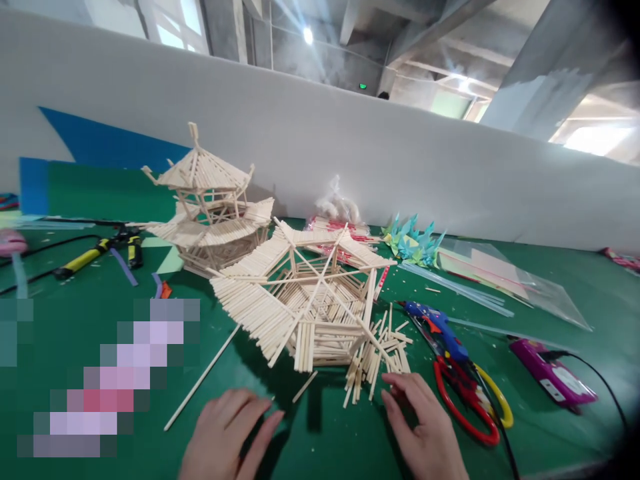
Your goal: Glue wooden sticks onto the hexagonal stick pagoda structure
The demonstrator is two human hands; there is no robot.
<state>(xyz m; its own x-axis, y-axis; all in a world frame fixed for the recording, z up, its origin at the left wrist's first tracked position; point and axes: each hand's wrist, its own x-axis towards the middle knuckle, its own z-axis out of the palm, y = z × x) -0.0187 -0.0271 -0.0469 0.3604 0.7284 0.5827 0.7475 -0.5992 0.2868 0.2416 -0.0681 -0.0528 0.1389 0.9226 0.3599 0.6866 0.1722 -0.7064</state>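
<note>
Left hand: down at the near edge, the left hand (pixel 227 430) lies palm-down on the green table (pixel 320 440), fingers (pixel 260 427) loosely spread and holding nothing.
Right hand: the right hand (pixel 425 430) rests on the table too, fingers (pixel 397 383) loosely curled and empty, tips right at the foot of the stick pile (pixel 375 363).
Stick pile: short pale sticks heaped loose, leaning against the near right side of the frame (pixel 300 300).
Long stick: one long stick (pixel 203 377) lies slantwise on the table, left of the left hand, running up toward the frame.
Short stick: a single short stick (pixel 305 387) lies between the hands, just under the frame's near edge.
Scissors: red-and-yellow scissors (pixel 470 407) just right of the right hand, handles toward the near edge.
Glue gun: a blue glue gun (pixel 440 327) lies just beyond the scissors, touching or overlapping them.
Pink device: a pink device (pixel 553 377) with a black cable sits further right, well apart from the hands.
Frame: a six-sided roof frame of sticks in mid-table, partly clad, spokes meeting at the centre.
Pagoda: behind it to the left, a finished two-tier stick pagoda (pixel 205 207) stands upright.
Pliers: yellow-handled pliers (pixel 97 253) lie far left.
Paper cranes: a teal cluster of paper cranes (pixel 413 240) sits near the white wall (pixel 350 147).
Plastic sleeve: a clear plastic sleeve (pixel 505 277) lies flat to the right of the cranes.
</note>
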